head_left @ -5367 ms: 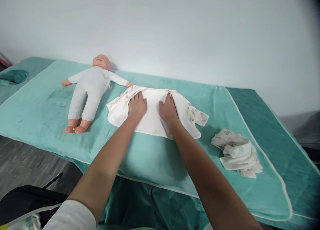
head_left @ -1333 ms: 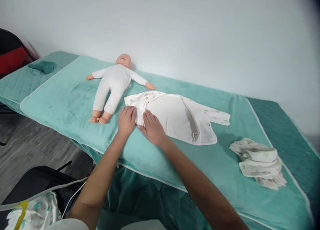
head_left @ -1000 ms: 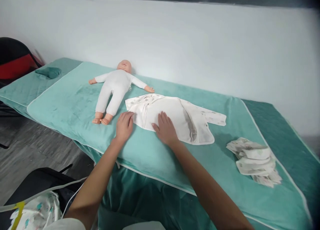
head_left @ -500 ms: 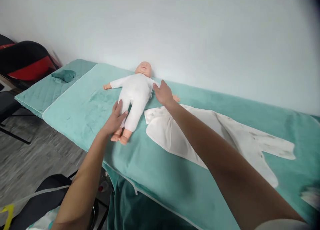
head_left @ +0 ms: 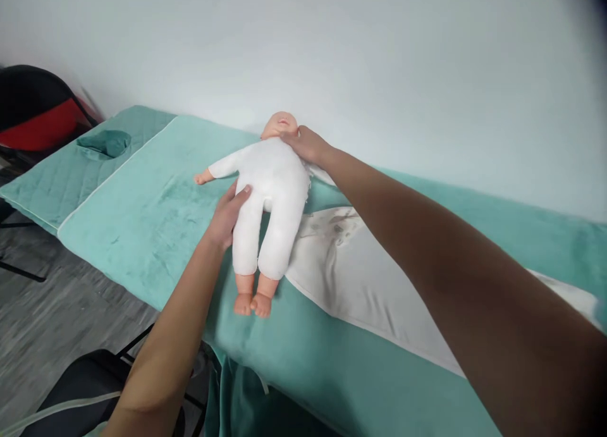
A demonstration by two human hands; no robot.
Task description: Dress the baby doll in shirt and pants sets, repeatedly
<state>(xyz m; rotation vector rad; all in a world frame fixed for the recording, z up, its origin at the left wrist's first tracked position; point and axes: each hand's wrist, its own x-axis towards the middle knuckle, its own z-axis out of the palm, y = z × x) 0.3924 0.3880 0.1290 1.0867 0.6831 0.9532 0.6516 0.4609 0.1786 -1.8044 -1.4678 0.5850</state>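
Note:
A baby doll with a white cloth body and bare plastic head, hands and feet is between my two hands, face up. My left hand holds it at the hip and upper thigh, thumb on top and the other fingers hidden beneath. At the doll's neck and shoulder, my right hand has its thumb by the chin, with its remaining fingers out of sight behind. White patterned baby clothing lies spread out to the right, partly covered by my right forearm and the doll's leg.
The doll and clothing are on a teal padded massage table against a white wall. A face hole is at its left end. Black and red chairs stand at the left, and a black seat is below my left forearm.
My right hand has moved from the doll's arm to its neck and shoulder. My left hand has slid up from the lower leg to the hip. The doll is nearer to me, its legs over the clothing's edge.

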